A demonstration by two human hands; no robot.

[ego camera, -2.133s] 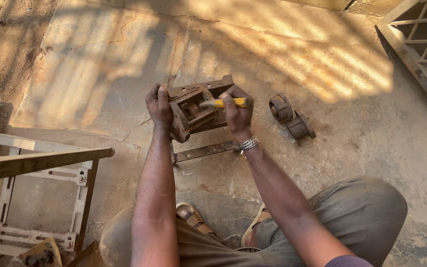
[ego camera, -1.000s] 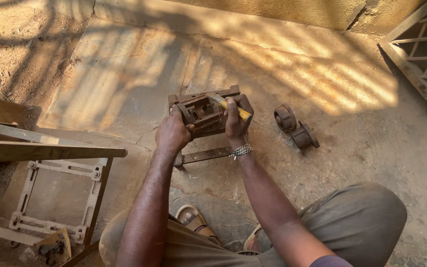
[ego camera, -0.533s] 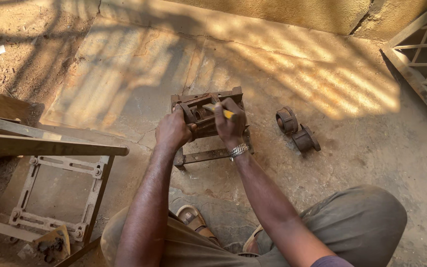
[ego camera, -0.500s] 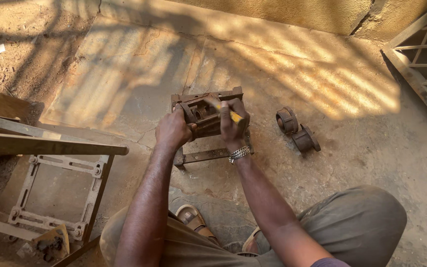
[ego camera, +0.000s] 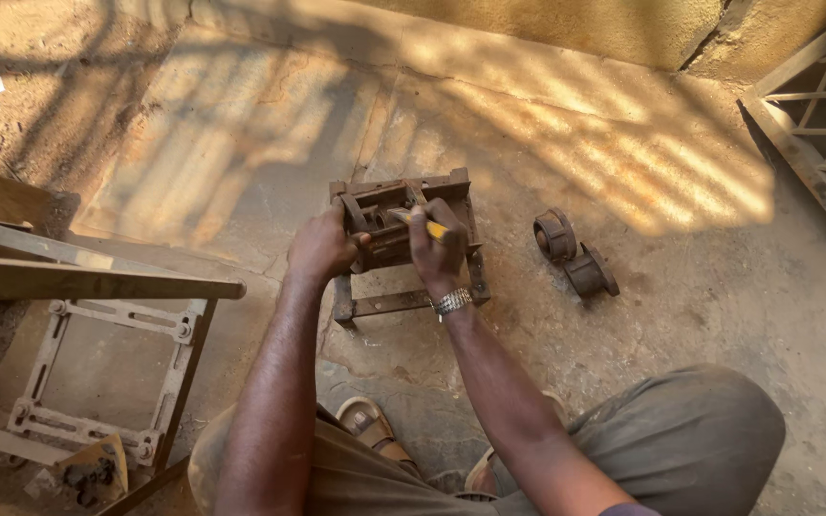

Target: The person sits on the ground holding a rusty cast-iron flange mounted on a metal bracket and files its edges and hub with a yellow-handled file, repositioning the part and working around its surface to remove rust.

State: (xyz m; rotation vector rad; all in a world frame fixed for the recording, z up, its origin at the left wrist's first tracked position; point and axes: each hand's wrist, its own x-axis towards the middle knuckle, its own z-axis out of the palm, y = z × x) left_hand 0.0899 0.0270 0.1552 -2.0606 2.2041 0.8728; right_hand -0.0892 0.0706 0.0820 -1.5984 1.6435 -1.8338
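Observation:
A rusty brown metal block [ego camera: 386,227] rests inside a rusty rectangular metal frame [ego camera: 402,304] on the concrete floor in front of me. My left hand [ego camera: 321,247] grips the block's left side. My right hand [ego camera: 440,250], with a metal watch on its wrist, is closed on a tool with a yellow handle [ego camera: 421,225] whose tip points into the top of the block.
Two rusty round metal parts [ego camera: 574,253] lie on the floor to the right of the frame. A pale metal frame [ego camera: 42,354] and wooden bars [ego camera: 88,279] lie at the left. A metal grille [ego camera: 815,105] stands at the right. My knee and sandalled feet are below.
The block was held up off the floor and tilted; it has come down onto the rusty frame. Both hands stayed on it, with the yellow tool still at its top.

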